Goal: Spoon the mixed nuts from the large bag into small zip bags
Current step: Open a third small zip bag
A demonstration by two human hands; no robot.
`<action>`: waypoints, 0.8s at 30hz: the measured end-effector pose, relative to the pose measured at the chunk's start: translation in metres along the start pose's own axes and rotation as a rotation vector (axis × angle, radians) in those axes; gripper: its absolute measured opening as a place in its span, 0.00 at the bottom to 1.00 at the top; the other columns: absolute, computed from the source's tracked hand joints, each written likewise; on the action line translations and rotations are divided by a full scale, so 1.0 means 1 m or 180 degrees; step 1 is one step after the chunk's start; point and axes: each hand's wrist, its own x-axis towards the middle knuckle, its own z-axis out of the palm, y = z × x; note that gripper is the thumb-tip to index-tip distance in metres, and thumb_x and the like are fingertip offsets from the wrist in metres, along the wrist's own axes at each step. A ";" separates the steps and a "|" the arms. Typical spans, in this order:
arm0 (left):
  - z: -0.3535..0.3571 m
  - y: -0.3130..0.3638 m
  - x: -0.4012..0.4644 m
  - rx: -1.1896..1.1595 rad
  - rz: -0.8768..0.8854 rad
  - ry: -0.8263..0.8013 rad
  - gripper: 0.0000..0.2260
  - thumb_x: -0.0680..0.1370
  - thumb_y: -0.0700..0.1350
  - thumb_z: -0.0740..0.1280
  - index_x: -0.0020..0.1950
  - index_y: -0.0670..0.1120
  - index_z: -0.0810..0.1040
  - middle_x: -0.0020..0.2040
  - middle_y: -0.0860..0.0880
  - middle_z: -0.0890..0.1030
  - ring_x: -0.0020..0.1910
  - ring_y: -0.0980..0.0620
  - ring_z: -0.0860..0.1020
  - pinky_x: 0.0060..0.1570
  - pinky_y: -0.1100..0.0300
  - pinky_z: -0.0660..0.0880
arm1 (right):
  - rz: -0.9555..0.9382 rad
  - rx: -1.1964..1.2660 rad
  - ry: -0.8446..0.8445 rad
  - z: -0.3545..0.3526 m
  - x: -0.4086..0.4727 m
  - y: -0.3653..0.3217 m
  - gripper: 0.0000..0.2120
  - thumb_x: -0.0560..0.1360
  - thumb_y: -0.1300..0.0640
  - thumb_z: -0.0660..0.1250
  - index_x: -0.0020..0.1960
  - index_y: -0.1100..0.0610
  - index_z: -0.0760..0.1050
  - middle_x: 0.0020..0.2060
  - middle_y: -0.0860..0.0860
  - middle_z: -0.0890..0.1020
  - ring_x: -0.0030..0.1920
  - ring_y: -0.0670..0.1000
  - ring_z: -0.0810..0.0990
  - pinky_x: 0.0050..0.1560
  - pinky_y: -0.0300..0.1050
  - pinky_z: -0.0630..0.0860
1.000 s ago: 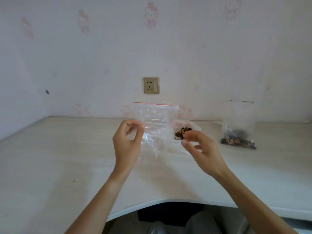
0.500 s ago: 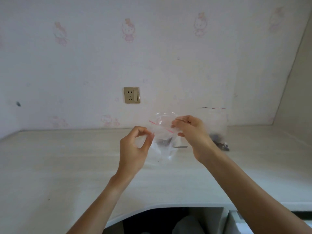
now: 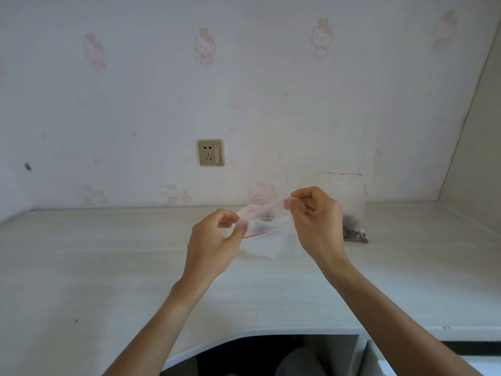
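A small clear zip bag (image 3: 267, 237) with a red strip hangs above the desk, stretched between my two hands. My left hand (image 3: 214, 242) pinches its left rim, and my right hand (image 3: 315, 215) pinches the right rim a little higher. Behind my right hand stands the large clear bag (image 3: 349, 202) with a red zip line. Dark mixed nuts (image 3: 353, 233) lie at its bottom on the desk. No spoon is visible.
The pale wooden desk (image 3: 108, 267) runs to a wallpapered wall with a power socket (image 3: 211, 152). A side wall closes off the right end. The desk's front edge curves inward above my lap.
My right hand went from a pinch of nuts near the bag's lower side up to its rim. Both hands now pull the rim apart, and the bag hangs lower and flatter.
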 end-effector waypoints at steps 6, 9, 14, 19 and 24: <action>-0.010 0.011 0.001 -0.0650 -0.0089 0.0229 0.13 0.74 0.49 0.80 0.38 0.48 0.77 0.31 0.53 0.82 0.33 0.54 0.82 0.36 0.63 0.77 | -0.0115 -0.0342 0.0223 -0.015 -0.003 0.006 0.06 0.77 0.57 0.73 0.44 0.52 0.77 0.40 0.46 0.82 0.39 0.42 0.80 0.37 0.34 0.74; -0.015 0.029 0.001 -0.1834 -0.0811 -0.0261 0.13 0.70 0.47 0.81 0.45 0.42 0.82 0.38 0.45 0.86 0.38 0.48 0.87 0.37 0.57 0.83 | 0.0171 -0.0142 0.0194 -0.018 -0.004 0.008 0.08 0.76 0.57 0.74 0.41 0.55 0.78 0.32 0.51 0.82 0.32 0.44 0.79 0.33 0.38 0.75; -0.018 0.038 0.003 -0.3208 -0.1364 -0.0610 0.15 0.69 0.41 0.79 0.52 0.42 0.78 0.48 0.38 0.87 0.47 0.47 0.87 0.46 0.55 0.84 | 0.1163 0.0970 -0.0102 -0.024 -0.008 0.010 0.06 0.76 0.61 0.75 0.46 0.64 0.80 0.34 0.55 0.85 0.34 0.53 0.86 0.33 0.43 0.81; -0.008 0.033 0.000 -0.3873 -0.1650 -0.0895 0.09 0.70 0.39 0.75 0.49 0.40 0.84 0.45 0.43 0.87 0.48 0.48 0.87 0.47 0.55 0.85 | 0.2062 0.2822 -0.0539 -0.028 -0.007 0.008 0.02 0.78 0.65 0.70 0.49 0.64 0.81 0.41 0.58 0.85 0.45 0.56 0.88 0.45 0.47 0.85; -0.001 0.027 -0.003 -0.3662 -0.1692 -0.0988 0.03 0.75 0.40 0.74 0.45 0.41 0.86 0.38 0.46 0.81 0.39 0.51 0.84 0.46 0.52 0.84 | 0.2064 0.3005 -0.1062 -0.025 -0.008 0.005 0.10 0.82 0.61 0.64 0.42 0.59 0.76 0.33 0.53 0.79 0.37 0.52 0.82 0.48 0.49 0.84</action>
